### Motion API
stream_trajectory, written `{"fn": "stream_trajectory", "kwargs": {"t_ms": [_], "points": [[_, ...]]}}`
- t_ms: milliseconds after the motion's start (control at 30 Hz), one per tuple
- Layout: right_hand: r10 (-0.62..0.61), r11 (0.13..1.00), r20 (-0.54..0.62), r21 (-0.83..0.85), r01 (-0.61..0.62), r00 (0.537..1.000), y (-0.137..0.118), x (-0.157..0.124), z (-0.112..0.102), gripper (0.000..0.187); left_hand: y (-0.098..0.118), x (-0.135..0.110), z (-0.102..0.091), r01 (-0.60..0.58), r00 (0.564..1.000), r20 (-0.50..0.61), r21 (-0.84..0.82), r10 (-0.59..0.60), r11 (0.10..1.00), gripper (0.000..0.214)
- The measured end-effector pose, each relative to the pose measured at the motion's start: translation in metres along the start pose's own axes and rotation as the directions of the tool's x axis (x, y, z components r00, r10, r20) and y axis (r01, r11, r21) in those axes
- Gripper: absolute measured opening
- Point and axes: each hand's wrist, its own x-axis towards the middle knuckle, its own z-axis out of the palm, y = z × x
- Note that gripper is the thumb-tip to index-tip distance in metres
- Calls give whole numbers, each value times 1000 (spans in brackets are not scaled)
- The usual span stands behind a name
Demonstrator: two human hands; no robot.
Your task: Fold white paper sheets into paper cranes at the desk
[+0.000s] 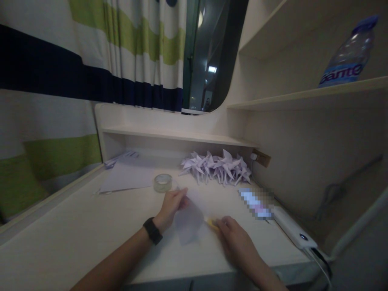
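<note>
Paper pinched in left hand may be torn if the yellow tool gripped in right hand at three o'clock slips.

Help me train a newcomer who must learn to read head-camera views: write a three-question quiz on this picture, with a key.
1. Multiple choice: what does the right hand hold?
A) a blue cup
B) a yellow object
C) a green pen

2. True or false: in the picture, the roll of tape sits on the desk to the left of the folded-paper shapes.

3. Fill the gap: the left hand holds a thin whitish sheet, and the band on that wrist is ___ in colour.

Key: 1 B; 2 true; 3 black.
</note>
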Motion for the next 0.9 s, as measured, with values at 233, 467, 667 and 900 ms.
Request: {"fn": "stream_trajectory", "kwargs": {"t_ms": [233,467,667,900], "points": [[-50,998,-30,46,52,998,-1,5,11,40,-4,6,-16,-288,907,396,327,146,900,56],[-95,987,-14,129,96,995,3,15,7,32,-11,2,-33,-820,561,825,544,64,175,53],[-177,966,33,199,167,984,23,52,5,34,-26,-12,-34,-694,717,693,720,74,-21,52],[-296,933,46,229,279,954,27,76,14,35,-13,-17,-36,-643,761,639,766,112,3,48]]}}
